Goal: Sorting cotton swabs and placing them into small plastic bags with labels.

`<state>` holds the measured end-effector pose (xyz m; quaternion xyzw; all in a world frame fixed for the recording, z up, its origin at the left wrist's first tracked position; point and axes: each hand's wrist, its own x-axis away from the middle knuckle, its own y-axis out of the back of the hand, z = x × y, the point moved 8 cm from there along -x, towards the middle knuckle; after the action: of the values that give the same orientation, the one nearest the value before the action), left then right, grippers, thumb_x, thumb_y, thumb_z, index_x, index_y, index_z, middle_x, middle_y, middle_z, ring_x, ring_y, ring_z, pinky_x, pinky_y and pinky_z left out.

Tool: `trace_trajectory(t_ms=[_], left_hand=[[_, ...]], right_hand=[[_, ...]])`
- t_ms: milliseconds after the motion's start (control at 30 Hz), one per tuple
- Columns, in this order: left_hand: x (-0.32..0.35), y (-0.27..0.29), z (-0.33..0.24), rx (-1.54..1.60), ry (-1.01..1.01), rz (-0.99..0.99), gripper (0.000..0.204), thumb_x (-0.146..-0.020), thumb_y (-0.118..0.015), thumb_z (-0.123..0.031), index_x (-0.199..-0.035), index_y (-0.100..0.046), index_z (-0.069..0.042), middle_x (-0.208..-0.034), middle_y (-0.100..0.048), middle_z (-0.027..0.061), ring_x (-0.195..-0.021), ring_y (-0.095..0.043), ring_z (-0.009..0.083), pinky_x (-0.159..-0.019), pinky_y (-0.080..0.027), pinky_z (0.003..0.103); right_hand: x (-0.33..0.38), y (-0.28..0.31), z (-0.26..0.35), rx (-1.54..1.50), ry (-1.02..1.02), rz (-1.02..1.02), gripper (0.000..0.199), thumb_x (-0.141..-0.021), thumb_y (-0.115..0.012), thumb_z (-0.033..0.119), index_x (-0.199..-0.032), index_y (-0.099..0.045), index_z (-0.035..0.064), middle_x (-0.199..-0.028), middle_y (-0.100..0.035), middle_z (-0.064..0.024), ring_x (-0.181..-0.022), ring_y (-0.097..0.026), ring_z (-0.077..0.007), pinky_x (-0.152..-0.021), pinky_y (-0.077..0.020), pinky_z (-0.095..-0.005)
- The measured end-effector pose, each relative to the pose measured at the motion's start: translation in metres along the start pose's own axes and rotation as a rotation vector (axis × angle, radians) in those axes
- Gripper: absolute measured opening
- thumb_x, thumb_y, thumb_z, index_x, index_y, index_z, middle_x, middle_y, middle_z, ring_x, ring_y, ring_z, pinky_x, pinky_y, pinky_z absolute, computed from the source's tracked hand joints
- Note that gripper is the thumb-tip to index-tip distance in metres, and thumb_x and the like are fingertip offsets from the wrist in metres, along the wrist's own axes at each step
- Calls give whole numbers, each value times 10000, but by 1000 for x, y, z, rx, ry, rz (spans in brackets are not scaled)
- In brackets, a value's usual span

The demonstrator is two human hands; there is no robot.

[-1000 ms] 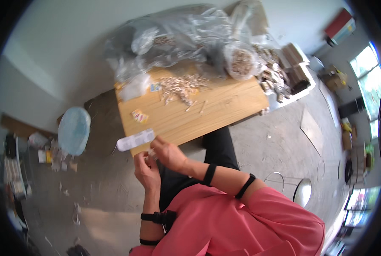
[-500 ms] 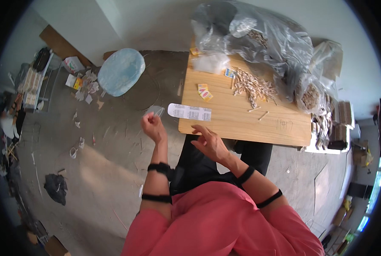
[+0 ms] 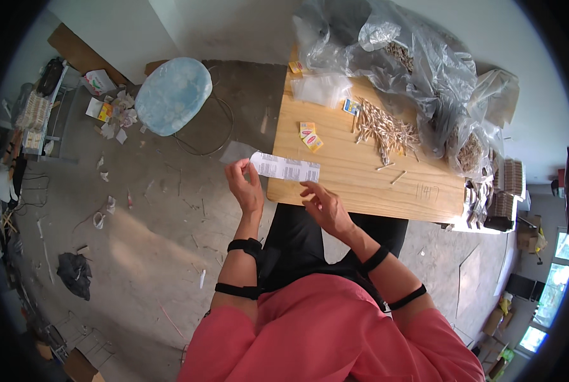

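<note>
My left hand (image 3: 246,188) is closed in a pinch around a small clear plastic bag (image 3: 235,151), just off the table's left edge. Its fingertips also meet the rounded end of a white printed label strip (image 3: 291,168), which lies on the wooden table (image 3: 367,191) and overhangs that edge. My right hand (image 3: 330,210) hovers by the strip's other end, fingers loosely bent and apart, holding nothing. Two small yellow cards (image 3: 310,137) lie beyond the strip. A heap of cotton swabs (image 3: 386,130) spreads to the right, with a blue card (image 3: 351,107) beside it.
Flat clear bags (image 3: 323,90) lie at the table's far left, beside large plastic sacks (image 3: 418,70) along the back. A blue covered stool (image 3: 174,95) stands left of the table. Boxes (image 3: 508,175) are stacked at the right. Litter and a black bag (image 3: 74,275) lie on the floor.
My left hand has moved right with the clear bag, up to the strip's rounded end. My right hand has shifted slightly right. The view has shifted a little.
</note>
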<state>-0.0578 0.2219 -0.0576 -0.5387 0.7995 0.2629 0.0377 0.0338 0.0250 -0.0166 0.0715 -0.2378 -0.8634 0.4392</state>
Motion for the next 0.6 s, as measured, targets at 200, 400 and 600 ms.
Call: trace_trajectory(t_ms=[200,400,600], left_hand=[[12,1,-6,4,-50,76,190,-891,-620,0,-1065,-551,-28,-1039,-505,140,-943,-551,295,-822,-468,403],[25,-9,-8,-78,-91,169,248,-895,-622,-6,-1128,-538,-21,-1087,-500,166,-1000,-542,332,-857,-473,397],[40,12,16,227,284,-90,710,-875,-727,-167,-1405,-272,-38,-1254,-484,165,-1128,-525,288,-941,-446,422]], right_hand=[[-87,-11,1,119,48,-46,406,-876,-627,97,-1269,-534,55,-1078,-659,-183,-850,-655,-374,-768,-520,-416],[-164,-48,5,266,96,-73,512,-846,-686,215,-1307,-522,66,-1086,-681,-150,-981,-651,-360,-843,-513,-442],[-184,-65,-13,256,37,401,466,-753,-772,222,-1173,-644,63,-975,-717,-109,-952,-672,-289,-820,-517,-388]])
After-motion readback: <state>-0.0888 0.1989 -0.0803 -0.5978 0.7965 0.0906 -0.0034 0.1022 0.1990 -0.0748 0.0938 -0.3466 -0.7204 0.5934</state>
